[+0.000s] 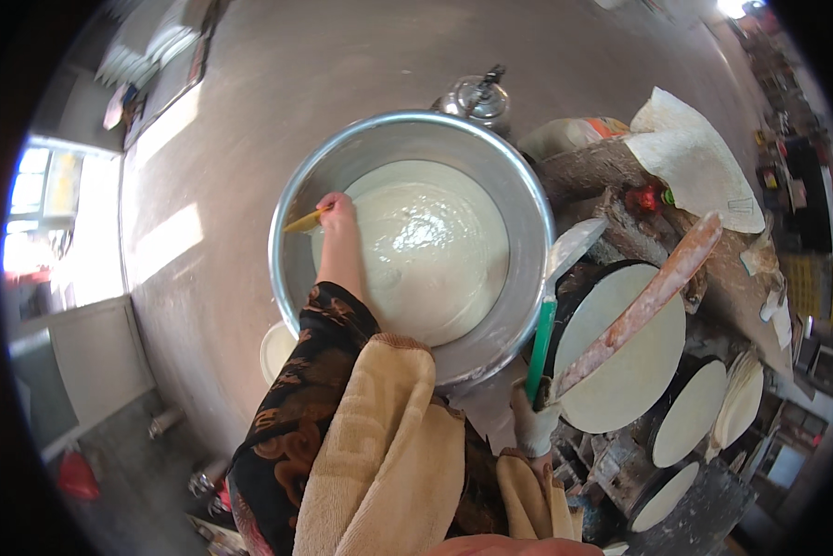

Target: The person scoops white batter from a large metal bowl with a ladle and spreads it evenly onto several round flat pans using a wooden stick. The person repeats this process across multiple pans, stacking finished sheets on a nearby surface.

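Observation:
A large round metal basin (520,156) stands before me with pale, glossy batter (430,278) in it. My left hand (338,211) is inside the basin near its left wall, gripping a yellow scraper (303,222) that points toward that wall. To the right of the basin, my gloved right hand (534,420) is closed around the green handle of a wide-bladed metal spatula (576,243). A long, batter-smeared wooden stick (646,299) also runs out from this hand, slanting up and right above a round griddle with a pale flatbread (597,406) on it.
More round griddles with flatbreads (691,413) (665,497) continue at the lower right, beside a flatbread stack (739,399). Logs (586,167) and a whitish cloth (694,160) lie behind them. A metal kettle (484,101) stands beyond the basin, and a pale container (276,351) at its left.

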Motion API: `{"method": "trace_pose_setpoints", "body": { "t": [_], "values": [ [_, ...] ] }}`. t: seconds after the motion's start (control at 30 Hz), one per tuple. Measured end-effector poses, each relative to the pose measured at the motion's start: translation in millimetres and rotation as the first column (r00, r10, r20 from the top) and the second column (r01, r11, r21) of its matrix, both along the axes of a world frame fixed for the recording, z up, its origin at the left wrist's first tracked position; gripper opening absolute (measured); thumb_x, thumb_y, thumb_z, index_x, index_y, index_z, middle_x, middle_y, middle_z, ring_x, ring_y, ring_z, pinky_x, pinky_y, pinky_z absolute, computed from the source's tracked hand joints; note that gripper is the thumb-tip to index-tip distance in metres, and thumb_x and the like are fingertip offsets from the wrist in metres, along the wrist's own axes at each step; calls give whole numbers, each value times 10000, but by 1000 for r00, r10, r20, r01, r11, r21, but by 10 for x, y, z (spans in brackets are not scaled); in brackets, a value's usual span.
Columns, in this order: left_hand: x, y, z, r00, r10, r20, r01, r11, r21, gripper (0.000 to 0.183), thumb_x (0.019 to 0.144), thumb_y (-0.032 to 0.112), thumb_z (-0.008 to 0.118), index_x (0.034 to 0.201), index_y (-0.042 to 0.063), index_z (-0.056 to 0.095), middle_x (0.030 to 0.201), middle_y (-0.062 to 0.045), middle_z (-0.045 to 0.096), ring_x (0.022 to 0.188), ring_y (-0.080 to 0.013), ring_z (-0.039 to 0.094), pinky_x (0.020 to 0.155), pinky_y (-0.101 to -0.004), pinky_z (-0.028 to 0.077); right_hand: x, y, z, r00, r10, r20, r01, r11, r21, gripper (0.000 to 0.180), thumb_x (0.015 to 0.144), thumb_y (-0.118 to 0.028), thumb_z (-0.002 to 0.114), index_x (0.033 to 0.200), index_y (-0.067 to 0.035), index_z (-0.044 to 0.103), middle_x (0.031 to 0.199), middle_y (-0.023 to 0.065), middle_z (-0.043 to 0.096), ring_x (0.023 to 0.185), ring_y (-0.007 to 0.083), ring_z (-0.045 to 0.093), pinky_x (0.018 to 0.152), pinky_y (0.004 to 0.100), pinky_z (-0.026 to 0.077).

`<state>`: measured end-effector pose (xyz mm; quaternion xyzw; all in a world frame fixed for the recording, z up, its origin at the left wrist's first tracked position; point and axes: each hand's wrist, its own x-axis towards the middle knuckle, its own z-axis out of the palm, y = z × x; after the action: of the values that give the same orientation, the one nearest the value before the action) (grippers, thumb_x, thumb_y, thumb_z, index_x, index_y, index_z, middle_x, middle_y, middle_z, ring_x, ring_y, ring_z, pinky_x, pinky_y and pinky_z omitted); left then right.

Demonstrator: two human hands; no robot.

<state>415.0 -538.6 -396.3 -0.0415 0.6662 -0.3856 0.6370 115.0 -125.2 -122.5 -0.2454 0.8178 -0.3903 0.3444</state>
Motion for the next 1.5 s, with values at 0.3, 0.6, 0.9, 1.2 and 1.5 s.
{"method": "trace_pose_setpoints", "body": {
  "t": [0.3, 0.6, 0.9, 1.2, 1.5],
  "values": [
    [-139, 2449, 1051, 608, -352, 712, 793, 314, -521, 291, 889, 335, 488, 807, 61, 545, 457, 0, 406, 356, -84, 395, 285, -206, 353, 103, 223, 3, 948, 20, 317, 60, 969, -241, 100, 772, -12, 624, 850, -7, 563, 724, 14, 546, 641, 79, 508, 551, 214, 425],
    [1669, 3684, 1033, -197, -657, 728, 752, 375, 543, 221, 920, 277, 487, 835, 74, 504, 548, -9, 452, 392, -108, 410, 322, -184, 348, 311, 587, -44, 904, 83, 418, -47, 994, -96, 49, 805, -38, 586, 837, -6, 568, 686, 12, 539, 578, 64, 480, 496, 197, 367],
    [1523, 3484, -1202, -754, -551, 359, 414, 26, 910, 434, 927, 353, 348, 1222, 55, 459, 1264, -149, 450, 1189, -294, 424, 974, -424, 360, 312, 729, -317, 912, 60, 406, -82, 996, 36, 79, 805, -88, 599, 820, -10, 600, 640, -3, 533, 543, 54, 466, 490, 205, 365],
    [1980, 3624, -557, -785, -495, 373, 546, -268, 793, 252, 897, 287, 492, 717, 110, 477, 632, -26, 467, 512, -151, 440, 441, -269, 357, 420, 758, -116, 914, 13, 406, -16, 1000, 4, 65, 811, -105, 591, 806, -41, 587, 609, -17, 503, 479, 36, 416, 419, 190, 303],
    [-398, 2680, 1295, -673, 139, 727, 648, -363, 669, 220, 898, 182, 485, 734, 36, 505, 604, -15, 445, 554, -129, 468, 516, -247, 429, 442, 864, 190, 839, -151, 523, 250, 960, -124, 83, 803, -60, 611, 847, 8, 592, 714, 12, 572, 627, 72, 530, 558, 200, 428]
  ]
}}
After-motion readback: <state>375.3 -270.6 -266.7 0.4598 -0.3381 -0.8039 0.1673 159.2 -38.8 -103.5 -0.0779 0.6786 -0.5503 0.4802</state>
